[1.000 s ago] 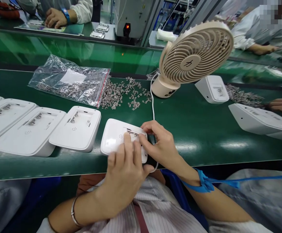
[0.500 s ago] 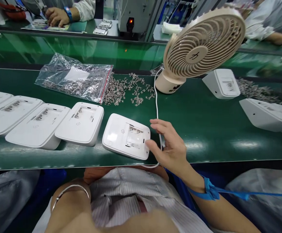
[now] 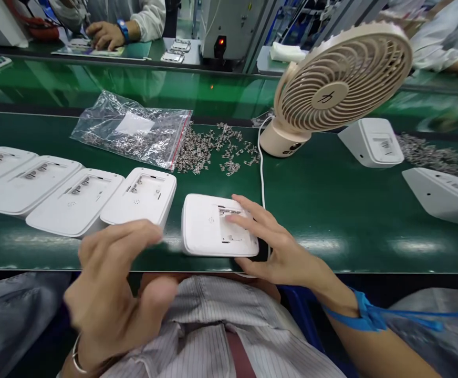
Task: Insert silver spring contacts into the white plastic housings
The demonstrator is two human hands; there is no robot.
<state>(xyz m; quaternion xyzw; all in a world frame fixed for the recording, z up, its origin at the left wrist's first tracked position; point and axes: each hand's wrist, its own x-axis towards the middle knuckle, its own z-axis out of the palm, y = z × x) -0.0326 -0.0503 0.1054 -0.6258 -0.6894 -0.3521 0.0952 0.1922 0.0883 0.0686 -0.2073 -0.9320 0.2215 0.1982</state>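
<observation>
A white plastic device housing [image 3: 199,226] lies near the bench's front edge, its recessed battery compartment [image 3: 231,228] facing up with small metal clips along the far side. My right hand [image 3: 270,239] grips the housing's right end: the thumb is at the near corner, one finger at the far edge, and another reaches over the compartment. To the left, my left hand [image 3: 114,283] is in the air, blurred by motion, thumb apart from the fingers and nothing visible in it. Behind it stands a row of similar white housings [image 3: 75,205], the closest partly covered by that hand.
A clear zip bag [image 3: 130,131] of metal clips lies behind, with loose clips [image 3: 197,149] spilled beside it. A beige fan [image 3: 286,139] stands at centre right, its white cable [image 3: 263,178] running forward. More housings [image 3: 382,144] sit at right. Co-workers occupy the far side.
My left hand has risen from low in the view to beside the housing. My right hand has closed on the housing, which has turned and now lies straighter along the bench edge.
</observation>
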